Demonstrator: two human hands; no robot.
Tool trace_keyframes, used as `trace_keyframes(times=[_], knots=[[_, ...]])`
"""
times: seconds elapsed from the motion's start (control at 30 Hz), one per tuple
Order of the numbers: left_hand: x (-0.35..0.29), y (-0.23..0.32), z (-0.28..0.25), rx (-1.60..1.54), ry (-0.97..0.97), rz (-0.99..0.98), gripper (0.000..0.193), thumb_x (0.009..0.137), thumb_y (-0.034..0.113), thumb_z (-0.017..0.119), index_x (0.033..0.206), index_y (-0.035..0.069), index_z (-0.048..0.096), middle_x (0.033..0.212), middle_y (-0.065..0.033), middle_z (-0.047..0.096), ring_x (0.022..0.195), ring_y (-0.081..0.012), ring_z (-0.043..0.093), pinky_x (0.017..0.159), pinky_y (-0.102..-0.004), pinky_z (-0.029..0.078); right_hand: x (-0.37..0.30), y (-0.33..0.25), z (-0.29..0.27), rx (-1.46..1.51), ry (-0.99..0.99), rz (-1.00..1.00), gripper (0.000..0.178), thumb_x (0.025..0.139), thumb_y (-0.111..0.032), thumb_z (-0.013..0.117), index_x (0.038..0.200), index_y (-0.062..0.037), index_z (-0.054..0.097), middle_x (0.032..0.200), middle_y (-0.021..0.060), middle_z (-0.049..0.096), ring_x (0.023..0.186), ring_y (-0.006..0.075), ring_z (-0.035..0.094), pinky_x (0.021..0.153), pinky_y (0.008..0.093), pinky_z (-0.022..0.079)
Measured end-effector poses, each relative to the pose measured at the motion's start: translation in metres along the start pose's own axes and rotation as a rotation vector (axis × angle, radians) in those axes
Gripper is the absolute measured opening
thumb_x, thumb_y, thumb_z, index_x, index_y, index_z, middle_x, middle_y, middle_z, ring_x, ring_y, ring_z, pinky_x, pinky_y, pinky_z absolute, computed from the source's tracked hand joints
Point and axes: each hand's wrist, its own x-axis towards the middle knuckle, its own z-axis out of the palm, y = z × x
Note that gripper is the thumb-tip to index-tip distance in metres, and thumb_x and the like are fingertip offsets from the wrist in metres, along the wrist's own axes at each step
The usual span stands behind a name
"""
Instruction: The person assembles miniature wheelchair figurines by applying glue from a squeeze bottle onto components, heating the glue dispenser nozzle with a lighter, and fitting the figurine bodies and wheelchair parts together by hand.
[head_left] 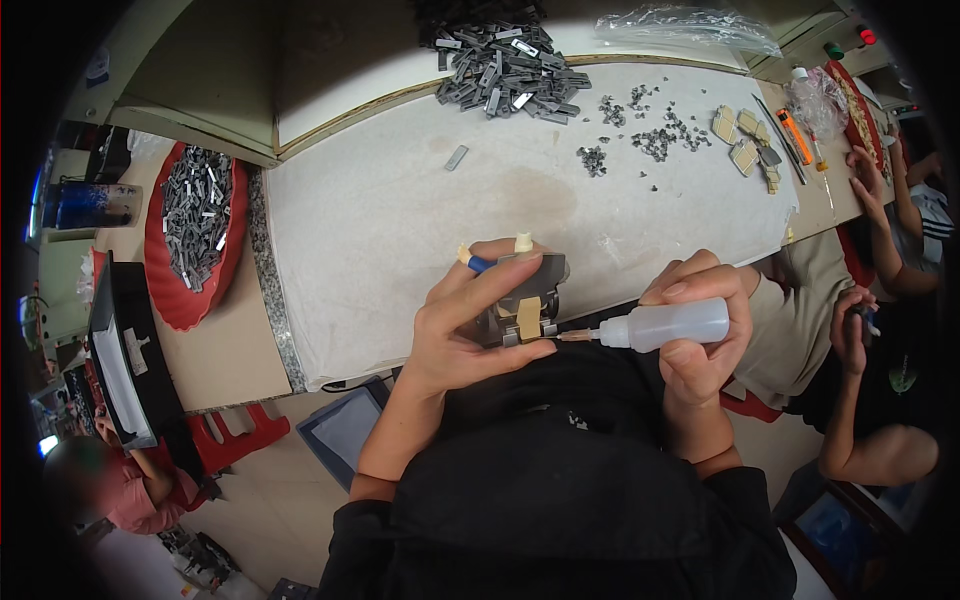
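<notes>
Black clothing [500,510]: nearest the camera, below both our hands.
Left hand [440,330]: our fingers pinch a dark grey block [537,284] bearing a tan piece [529,318], likely to steady it beside the nozzle [577,335].
Right hand [737,342]: fingers curl around a white bottle [672,325], probably levelled for aim (contact at the tip we cannot confirm).
Bench [350,220]: we hold the block over its near edge; moving room stretches toward the far grey pile [505,75], past one loose strip [456,158].

Dark block [546,284] partly behind left hand [447,332]
</notes>
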Motion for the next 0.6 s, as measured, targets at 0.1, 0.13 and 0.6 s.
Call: trace_keyframes(times=[0.1, 0.13, 0.6], knots=[[0.000, 0.000, 0.000, -0.024, 0.000, -0.013, 0.061, 0.057, 0.005, 0.076, 0.112, -0.001, 0.051, 0.106, -0.0184, 0.051, 0.096, -0.0250, 0.052, 0.080, -0.0323, 0.043, 0.003, -0.005, -0.002, -0.075, -0.054, -0.043, 0.032, 0.065, -0.008, 0.068, 0.091, 0.0014, 0.051, 0.082, 0.0115, 0.053, 0.072, 0.0136, 0.051, 0.064, 0.0226, 0.041], [-0.001, 0.000, 0.000, -0.035, -0.001, -0.034, 0.062, 0.056, 0.006, 0.076, 0.112, -0.001, 0.051, 0.106, -0.0184, 0.051, 0.096, -0.0249, 0.052, 0.080, -0.0324, 0.043, 0.004, -0.006, -0.001, -0.087, -0.074, -0.055, 0.033, 0.064, -0.008, 0.069, 0.090, 0.0014, 0.052, 0.082, 0.0116, 0.054, 0.072, 0.0137, 0.051, 0.064, 0.0225, 0.041], [-0.001, 0.002, 0.000, -0.049, 0.026, -0.017, 0.065, 0.054, 0.006, 0.078, 0.112, -0.001, 0.050, 0.106, -0.0184, 0.051, 0.096, -0.0246, 0.052, 0.080, -0.0324, 0.043, 0.014, -0.016, 0.002, -0.159, -0.153, -0.098, 0.035, 0.061, -0.005, 0.071, 0.090, 0.0017, 0.054, 0.081, 0.0111, 0.055, 0.068, 0.0128, 0.052, 0.060, 0.0210, 0.040]])
